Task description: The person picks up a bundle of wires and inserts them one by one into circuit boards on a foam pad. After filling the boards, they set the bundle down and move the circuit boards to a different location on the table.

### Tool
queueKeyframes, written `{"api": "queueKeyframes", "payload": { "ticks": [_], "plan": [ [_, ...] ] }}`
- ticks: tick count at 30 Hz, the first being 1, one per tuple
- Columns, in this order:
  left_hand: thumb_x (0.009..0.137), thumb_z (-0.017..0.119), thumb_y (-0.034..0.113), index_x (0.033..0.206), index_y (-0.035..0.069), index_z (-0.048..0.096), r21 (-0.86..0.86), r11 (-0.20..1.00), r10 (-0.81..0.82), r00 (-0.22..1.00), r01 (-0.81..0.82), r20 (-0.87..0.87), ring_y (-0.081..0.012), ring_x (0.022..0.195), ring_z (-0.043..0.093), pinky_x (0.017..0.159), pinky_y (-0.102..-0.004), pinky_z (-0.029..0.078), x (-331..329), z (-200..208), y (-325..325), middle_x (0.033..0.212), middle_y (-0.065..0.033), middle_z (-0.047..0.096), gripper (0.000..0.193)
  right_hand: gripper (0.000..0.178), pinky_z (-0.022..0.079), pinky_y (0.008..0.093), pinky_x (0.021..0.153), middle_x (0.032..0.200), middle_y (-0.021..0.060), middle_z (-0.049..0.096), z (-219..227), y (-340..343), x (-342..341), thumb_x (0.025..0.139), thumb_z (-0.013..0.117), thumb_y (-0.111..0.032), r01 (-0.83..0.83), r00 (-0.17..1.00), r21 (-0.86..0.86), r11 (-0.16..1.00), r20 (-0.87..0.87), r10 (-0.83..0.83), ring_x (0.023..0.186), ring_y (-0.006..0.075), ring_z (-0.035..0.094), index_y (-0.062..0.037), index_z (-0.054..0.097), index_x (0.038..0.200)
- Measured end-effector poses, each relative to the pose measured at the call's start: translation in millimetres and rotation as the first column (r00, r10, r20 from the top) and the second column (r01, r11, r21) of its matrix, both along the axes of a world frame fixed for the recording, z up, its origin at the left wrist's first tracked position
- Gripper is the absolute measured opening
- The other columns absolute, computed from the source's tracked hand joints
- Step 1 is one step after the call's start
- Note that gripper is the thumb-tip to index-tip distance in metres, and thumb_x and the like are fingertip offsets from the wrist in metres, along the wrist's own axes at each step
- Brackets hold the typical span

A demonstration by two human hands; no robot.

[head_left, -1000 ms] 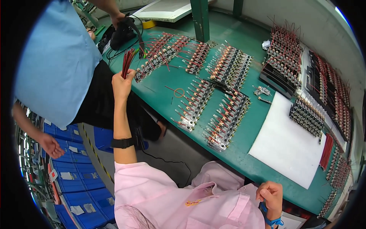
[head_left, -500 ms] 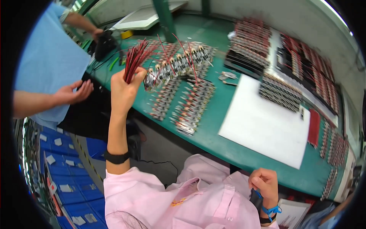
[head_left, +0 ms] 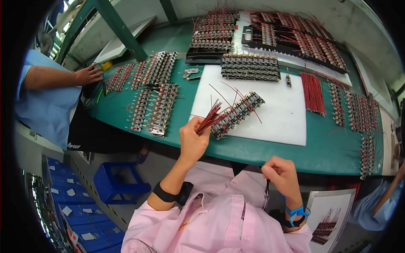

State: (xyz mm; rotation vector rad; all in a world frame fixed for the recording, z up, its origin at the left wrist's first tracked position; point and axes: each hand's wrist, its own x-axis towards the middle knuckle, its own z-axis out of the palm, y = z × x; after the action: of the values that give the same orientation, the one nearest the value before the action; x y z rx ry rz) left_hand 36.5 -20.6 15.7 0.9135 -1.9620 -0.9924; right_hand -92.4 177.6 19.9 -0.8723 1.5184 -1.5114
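My left hand (head_left: 193, 142) is closed round a bundle of thin red wires (head_left: 211, 117), their ends fanning upward. The same hand also grips the near end of a long circuit board strip (head_left: 238, 113), tilted above a white foam sheet (head_left: 270, 122). Several loose red wires stick out from the strip. By the table's front edge, my right hand (head_left: 282, 175) has its fingers curled in; whatever may be inside them is hidden. A blue band circles that wrist. Beyond the strip, a stack of circuit board strips (head_left: 250, 67) lies on the sheet's far part.
Several wired board rows stand on black trays (head_left: 206, 55) at the back. More board strips (head_left: 162, 109) lie on the left of the green table (head_left: 236, 154). A red wire pile (head_left: 312, 93) is right of the sheet. A co-worker's hand (head_left: 89, 75) rests at the far left.
My view has turned rightward. My left hand has carried the wires and board strip from the left board rows to the white sheet. The co-worker's near arm has left view.
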Motion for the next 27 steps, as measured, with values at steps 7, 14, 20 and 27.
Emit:
{"api": "queueKeyframes", "payload": {
  "ticks": [7,14,20,27],
  "plan": [
    [0.072,0.056,0.001,0.071,-0.003,0.052,-0.155,0.987,-0.022,0.999,0.03,0.05,-0.0042,0.05,0.047,0.044,-0.0203,0.035,-24,-24,25,0.055,-0.0037,0.054,0.006,0.014,0.032,0.0179,0.043,0.055,0.0018,0.051,-4,6,-2,0.076,0.055,-0.006,-0.023,0.979,0.044,0.999,-0.202,0.032,0.05,0.0036,0.044,0.0015,0.051,0.065],
    [0.065,0.061,0.008,0.075,0.006,0.055,-0.283,0.956,-0.035,0.987,0.079,0.157,-0.0281,0.047,0.054,0.044,-0.0349,0.039,-32,-23,31,0.053,-0.0097,0.055,0.012,0.015,0.032,0.0185,0.044,0.054,0.0016,0.05,-10,5,-9,0.076,0.055,-0.006,0.087,0.951,0.054,0.995,-0.303,-0.066,0.049,0.0045,0.044,0.0021,0.051,0.064],
    [0.066,0.059,0.003,0.075,0.004,0.055,-0.243,0.945,-0.132,0.936,0.217,0.325,-0.0262,0.051,0.056,0.046,-0.0295,0.042,-22,-8,26,0.055,-0.0112,0.056,0.01,0.016,0.033,0.019,0.045,0.054,0.0013,0.049,-3,-7,-12,0.076,0.054,-0.007,0.171,0.929,0.058,0.984,-0.342,-0.141,0.05,0.0048,0.044,0.002,0.049,0.063],
    [0.073,0.057,0.008,0.074,0.006,0.052,0.017,0.913,-0.407,0.913,0.408,-0.02,-0.022,0.039,0.046,0.041,-0.0312,0.036,13,-5,-7,0.049,-0.009,0.051,0.005,0.014,0.035,0.023,0.044,0.053,0.0061,0.048,41,-43,-14,0.072,0.056,-0.005,0.211,0.761,0.091,0.973,-0.641,-0.106,0.045,0.0107,0.045,0.0037,0.049,0.065]
  ]
}}
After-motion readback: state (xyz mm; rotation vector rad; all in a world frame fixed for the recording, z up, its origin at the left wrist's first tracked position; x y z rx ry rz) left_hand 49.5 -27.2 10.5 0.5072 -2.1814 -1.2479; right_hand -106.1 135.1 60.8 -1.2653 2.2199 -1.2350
